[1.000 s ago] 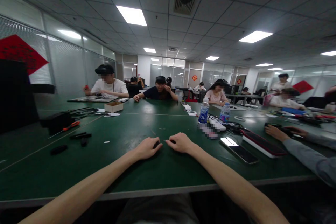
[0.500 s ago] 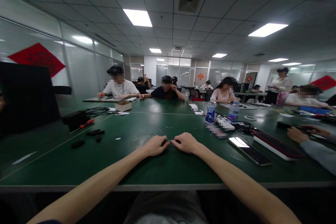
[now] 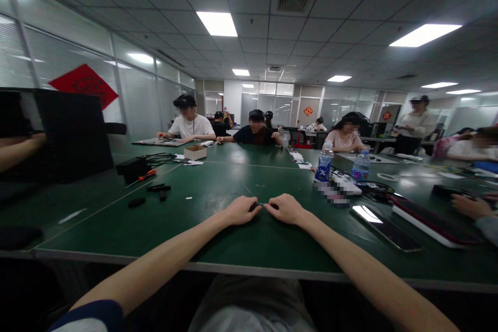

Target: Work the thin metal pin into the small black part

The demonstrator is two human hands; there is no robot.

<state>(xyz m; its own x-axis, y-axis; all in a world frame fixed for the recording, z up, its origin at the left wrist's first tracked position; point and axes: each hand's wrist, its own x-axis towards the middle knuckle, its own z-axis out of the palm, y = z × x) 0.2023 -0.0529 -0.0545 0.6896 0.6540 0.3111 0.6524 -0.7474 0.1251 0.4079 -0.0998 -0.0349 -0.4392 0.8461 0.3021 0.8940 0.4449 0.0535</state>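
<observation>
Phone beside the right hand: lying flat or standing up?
Lying flat: the phone rests on the green table with its glass side facing up.

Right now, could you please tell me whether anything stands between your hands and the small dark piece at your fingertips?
Nothing visible does: your left hand and right hand are already at the small dark piece, just above the green table.

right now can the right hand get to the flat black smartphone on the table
Probably yes: the right hand rests on the green tabletop, and nothing appears to stand between it and the flat black smartphone, off to its right.
</observation>
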